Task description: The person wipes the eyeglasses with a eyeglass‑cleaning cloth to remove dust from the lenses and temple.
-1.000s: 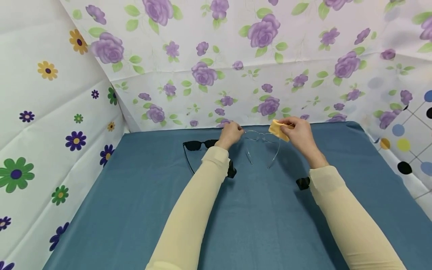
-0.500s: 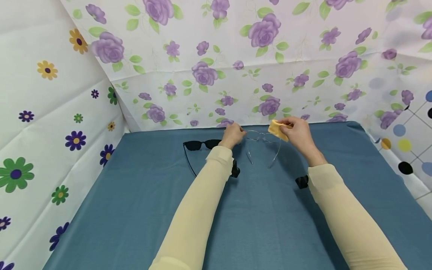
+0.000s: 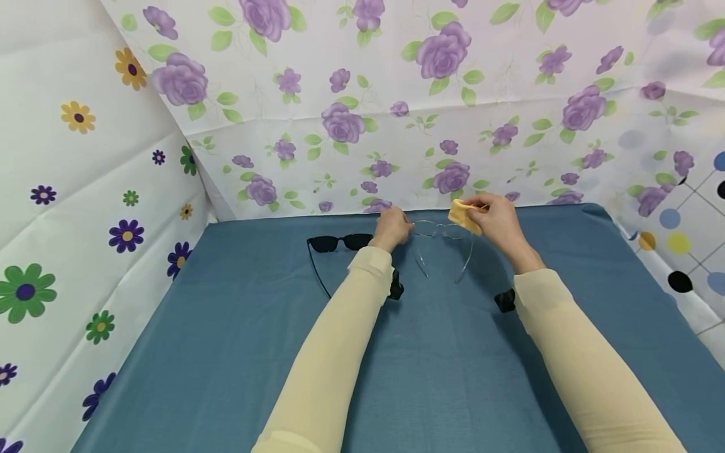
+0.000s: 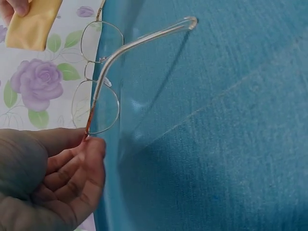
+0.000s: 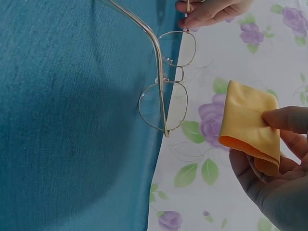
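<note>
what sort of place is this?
Likely a screened-off tabletop workspace: a flat blue cloth-covered table, a white purple-rose-print sheet behind it, and a white multicoloured-flower-print sheet at left.

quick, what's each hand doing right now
Left hand: closed, pinching the clear glasses at one corner.
Right hand: closed, holding the yellow cloth.

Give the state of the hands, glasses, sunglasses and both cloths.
Left hand: pinching the glasses at one end.
Right hand: holding the yellow cloth.
Glasses: both temples unfolded.
Yellow cloth: folded, apart from the glasses.
Sunglasses: one temple unfolded, the other hidden.
Blue cloth: spread out.
</note>
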The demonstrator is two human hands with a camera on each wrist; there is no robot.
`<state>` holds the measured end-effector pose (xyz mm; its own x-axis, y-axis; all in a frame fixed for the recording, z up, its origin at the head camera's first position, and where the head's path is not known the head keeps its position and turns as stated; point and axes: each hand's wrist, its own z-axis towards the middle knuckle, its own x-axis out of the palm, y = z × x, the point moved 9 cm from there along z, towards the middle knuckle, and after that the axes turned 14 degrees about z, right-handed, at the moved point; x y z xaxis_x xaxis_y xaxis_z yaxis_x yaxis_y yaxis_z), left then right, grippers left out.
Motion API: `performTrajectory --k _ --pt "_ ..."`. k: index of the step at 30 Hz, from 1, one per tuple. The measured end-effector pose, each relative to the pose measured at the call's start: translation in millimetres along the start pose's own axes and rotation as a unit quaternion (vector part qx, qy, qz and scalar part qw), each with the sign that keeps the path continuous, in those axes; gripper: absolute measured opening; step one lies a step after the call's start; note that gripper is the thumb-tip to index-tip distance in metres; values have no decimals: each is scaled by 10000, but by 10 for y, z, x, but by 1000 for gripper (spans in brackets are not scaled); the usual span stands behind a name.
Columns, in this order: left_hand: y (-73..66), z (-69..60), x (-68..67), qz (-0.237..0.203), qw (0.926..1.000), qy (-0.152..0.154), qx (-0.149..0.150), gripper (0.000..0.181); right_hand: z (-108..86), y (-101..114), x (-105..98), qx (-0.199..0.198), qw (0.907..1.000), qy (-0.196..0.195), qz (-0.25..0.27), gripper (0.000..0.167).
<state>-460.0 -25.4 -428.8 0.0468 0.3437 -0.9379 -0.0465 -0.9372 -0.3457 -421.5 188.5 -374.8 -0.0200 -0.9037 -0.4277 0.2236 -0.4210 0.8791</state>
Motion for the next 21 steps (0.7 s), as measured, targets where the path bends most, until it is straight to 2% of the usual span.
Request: performTrajectory --k 6,13,21 --pt "-32 -14 -23 91 9994 -231 221 33 0 12 16 -7 10000 10 37 27" --pt "-144 -46 -107 33 9961 -639 614 25 -7 26 25 22 10000 34 54 27" --pt "-220 -60 -186 11 9919 -901 894 46 -14 67 8 -38 9999 20 124 27"
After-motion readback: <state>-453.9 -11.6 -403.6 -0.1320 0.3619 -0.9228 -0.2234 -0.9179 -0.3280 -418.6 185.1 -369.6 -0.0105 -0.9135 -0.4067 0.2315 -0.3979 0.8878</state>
